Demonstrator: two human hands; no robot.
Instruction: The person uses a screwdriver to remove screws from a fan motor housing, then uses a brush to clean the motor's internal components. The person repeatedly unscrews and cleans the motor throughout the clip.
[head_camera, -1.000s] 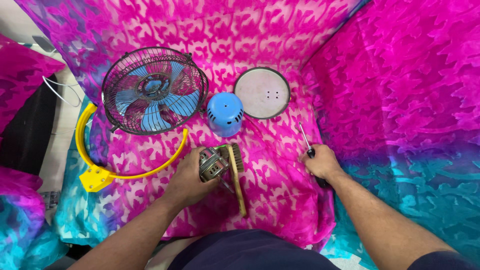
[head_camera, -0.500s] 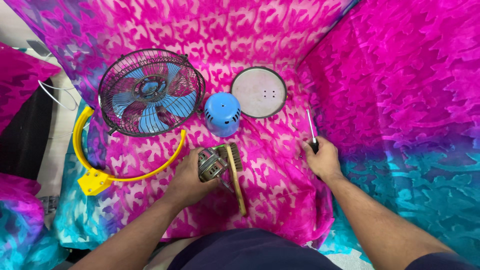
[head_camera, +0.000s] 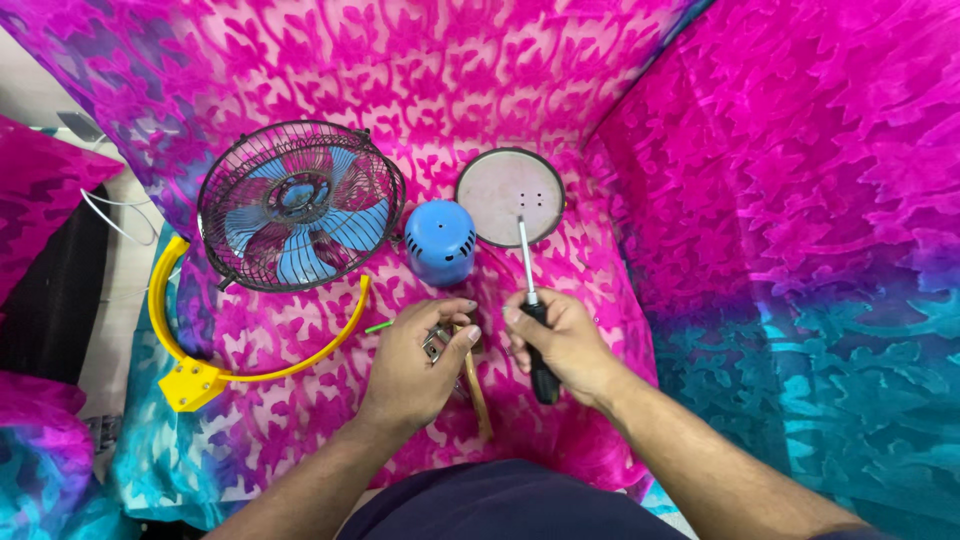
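My left hand (head_camera: 415, 362) is closed over a small metal fan motor (head_camera: 437, 343) with a gold-coloured bracket (head_camera: 478, 400) hanging below it, low in the middle of the pink cloth. My right hand (head_camera: 565, 342) grips a screwdriver (head_camera: 531, 305) by its black handle, shaft pointing up and away. The two hands are close together. Just above them stands a blue plastic motor cover (head_camera: 439, 243). A round grey disc (head_camera: 511, 197) lies behind the screwdriver tip.
A black wire fan cage with blue blades (head_camera: 298, 205) lies at the left. A yellow curved stand (head_camera: 200, 365) rests below it. Pink and teal patterned cloth (head_camera: 800, 200) covers the surface and rises at the right. White wires (head_camera: 105, 205) show at the far left.
My right hand has lifted the screwdriver from the cloth at the right and brought it left, next to my left hand. The left hand still holds the motor.
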